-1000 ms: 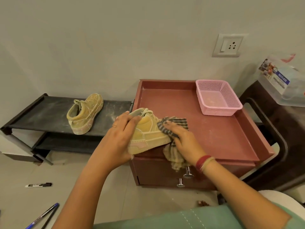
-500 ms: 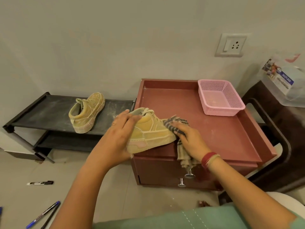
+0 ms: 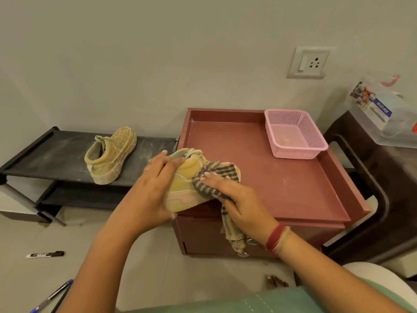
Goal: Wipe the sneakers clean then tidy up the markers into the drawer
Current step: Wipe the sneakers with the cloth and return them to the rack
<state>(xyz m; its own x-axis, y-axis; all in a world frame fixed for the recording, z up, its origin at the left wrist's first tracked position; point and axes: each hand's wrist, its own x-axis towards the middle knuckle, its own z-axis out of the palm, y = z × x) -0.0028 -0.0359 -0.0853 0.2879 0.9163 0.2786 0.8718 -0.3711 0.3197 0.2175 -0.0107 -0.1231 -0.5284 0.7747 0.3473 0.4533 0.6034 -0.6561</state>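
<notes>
A tan sneaker (image 3: 184, 186) rests on the front left corner of the red-brown drawer cabinet (image 3: 282, 177). My left hand (image 3: 153, 188) grips its heel end. My right hand (image 3: 234, 199) presses a striped cloth (image 3: 214, 177) against the sneaker's side; the cloth's tail hangs down over the drawer front. The second tan sneaker (image 3: 110, 154) stands dusty on the black shoe rack (image 3: 45, 152) to the left. A black marker (image 3: 45, 254) lies on the floor at the left. Two pens (image 3: 54, 294) lie at the bottom left. The drawer knobs are mostly hidden behind my right wrist.
A pink mesh basket (image 3: 295, 136) sits on the cabinet's back right corner. A dark wooden chair (image 3: 372, 199) stands to the right with a clear plastic box (image 3: 383, 109) on it. A wall socket (image 3: 309, 62) is above. A small brown object (image 3: 276, 281) lies on the floor.
My right hand has slid the cloth back from the sneaker's toe toward its middle. My left hand stays on the heel.
</notes>
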